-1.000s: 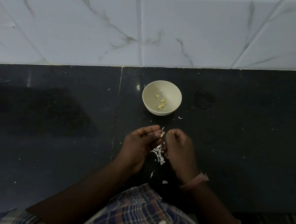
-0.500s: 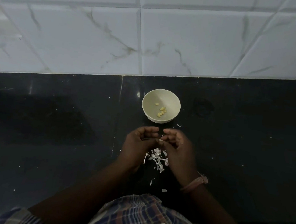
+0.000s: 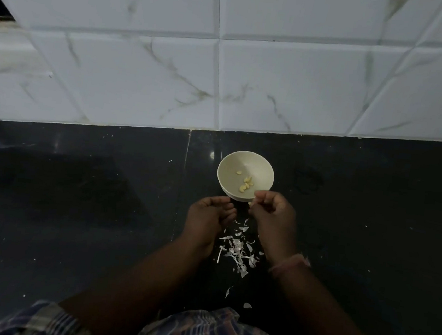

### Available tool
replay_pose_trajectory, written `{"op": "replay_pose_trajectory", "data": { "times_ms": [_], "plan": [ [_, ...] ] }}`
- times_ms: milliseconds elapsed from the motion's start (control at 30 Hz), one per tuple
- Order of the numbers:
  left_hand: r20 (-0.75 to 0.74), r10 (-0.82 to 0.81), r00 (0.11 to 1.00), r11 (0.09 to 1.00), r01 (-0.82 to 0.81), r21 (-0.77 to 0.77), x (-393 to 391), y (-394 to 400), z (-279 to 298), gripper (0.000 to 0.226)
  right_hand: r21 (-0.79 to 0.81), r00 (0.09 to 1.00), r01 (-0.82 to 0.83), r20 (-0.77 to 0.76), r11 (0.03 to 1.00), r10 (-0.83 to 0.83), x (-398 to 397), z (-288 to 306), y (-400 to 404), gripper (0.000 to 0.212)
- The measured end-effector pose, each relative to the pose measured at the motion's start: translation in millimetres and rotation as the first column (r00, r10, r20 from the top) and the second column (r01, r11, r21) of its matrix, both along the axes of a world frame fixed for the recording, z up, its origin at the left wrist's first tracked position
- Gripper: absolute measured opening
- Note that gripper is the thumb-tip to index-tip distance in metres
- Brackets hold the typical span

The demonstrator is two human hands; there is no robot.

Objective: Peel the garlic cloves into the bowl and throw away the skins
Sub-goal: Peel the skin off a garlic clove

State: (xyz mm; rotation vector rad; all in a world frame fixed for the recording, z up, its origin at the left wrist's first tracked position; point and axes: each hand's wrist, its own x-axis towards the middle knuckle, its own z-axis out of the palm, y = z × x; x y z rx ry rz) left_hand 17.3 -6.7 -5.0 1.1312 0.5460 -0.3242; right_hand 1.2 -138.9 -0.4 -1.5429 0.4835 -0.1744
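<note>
A small cream bowl [image 3: 228, 168] stands on the black counter and holds several peeled garlic cloves [image 3: 246, 183]. My right hand [image 3: 274, 216] is at the bowl's near rim, its fingers curled, pinching a small pale garlic clove [image 3: 250, 203] at the thumb tip. My left hand [image 3: 206, 217] is just left of it, a little apart, fingers curled inward. I cannot see whether the left hand holds anything. A heap of white garlic skins [image 3: 238, 253] lies on the counter between my wrists.
A few stray skin flakes [image 3: 247, 305] lie closer to my body. The black counter [image 3: 75, 193] stretches out to both sides. A white marbled tile wall [image 3: 224, 72] rises right behind the bowl.
My hands moved apart and forward toward the bowl. The right hand now reaches the bowl's near rim. The skin heap, earlier partly under my hands, lies uncovered.
</note>
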Motion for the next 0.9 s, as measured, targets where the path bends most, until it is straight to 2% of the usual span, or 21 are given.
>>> {"op": "replay_pose_trajectory", "data": {
  "times_ms": [133,233,333,433,567,700,833,900],
  "plan": [
    [-0.005,0.067,0.998,0.997,-0.067,0.044,17,-13,4,0.028,-0.252,0.997,0.020,0.077,0.968,0.000,35,6,1,0.019],
    [0.004,0.142,0.990,0.989,-0.142,0.035,26,-20,7,0.025,-0.443,0.997,-0.005,0.065,0.897,0.038,46,-3,3,0.011],
    [-0.005,0.180,0.984,0.982,-0.180,0.054,30,-24,5,0.023,-0.501,0.997,-0.039,0.036,0.865,0.067,48,-18,1,0.008],
    [-0.028,0.215,0.976,0.976,-0.213,0.052,33,-26,2,0.024,-0.459,0.999,-0.019,0.028,0.888,0.036,45,-21,0,0.007],
    [-0.028,0.236,0.971,0.969,-0.234,0.073,31,-29,-1,0.025,-0.301,0.993,0.106,0.077,0.948,-0.087,40,-18,-8,0.011],
    [-0.054,0.207,0.977,0.971,-0.199,0.134,21,-33,-11,0.027,-0.081,0.964,0.262,-0.034,0.962,-0.265,28,-28,-26,0.016],
    [-0.065,0.132,0.989,0.972,-0.116,0.206,1,-41,-22,0.025,-0.075,0.941,0.291,-0.156,0.954,-0.300,-1,-44,-51,0.014],
    [-0.045,0.086,0.995,0.971,-0.074,0.228,-9,-45,-28,0.023,-0.114,0.945,0.264,-0.169,0.958,-0.280,-17,-52,-64,0.017]
  ]
}}
